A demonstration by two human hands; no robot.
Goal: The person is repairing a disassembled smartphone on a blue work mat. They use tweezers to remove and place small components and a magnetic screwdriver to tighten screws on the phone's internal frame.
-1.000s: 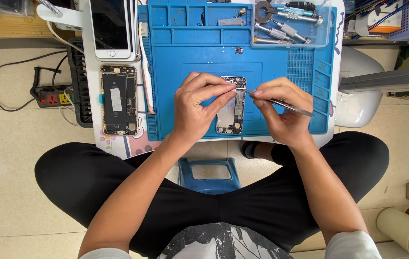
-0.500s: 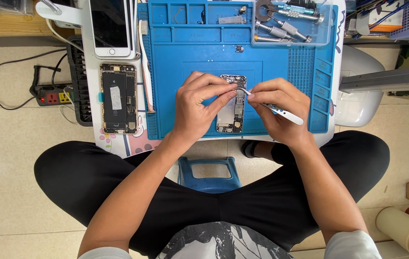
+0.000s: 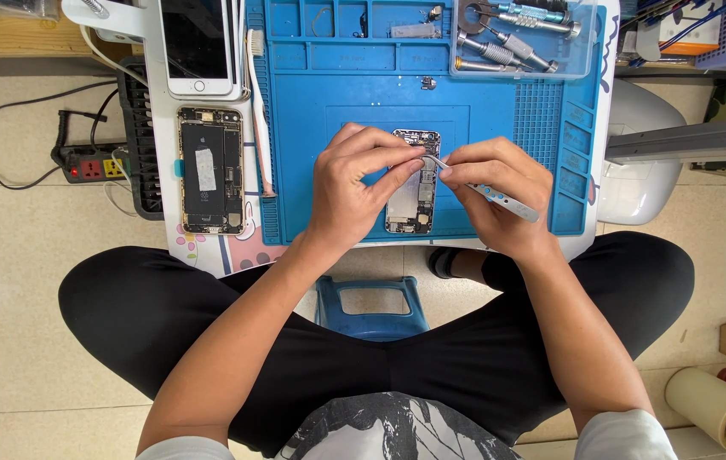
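Overhead, blue repair mat (image 3: 499, 128) covers small white table (image 3: 154, 64) (beige tile floor (image 3: 22, 281)).

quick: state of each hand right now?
Left hand: fingers pinched over the opened phone; whether it holds anything cannot be told.
Right hand: closed, holding metal tweezers, tips at the phone.

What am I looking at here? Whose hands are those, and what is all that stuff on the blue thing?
The camera sits on a person's head and looks down, so you see their own two arms and their crossed legs. The blue mat lies on a small white table. On it rests an opened phone with its tiny parts showing. The left hand steadies that phone. The right hand holds thin metal tweezers, tip at the phone's upper part. Beside the mat lie another opened phone and a white phone screen. A clear tray holds screwdrivers.
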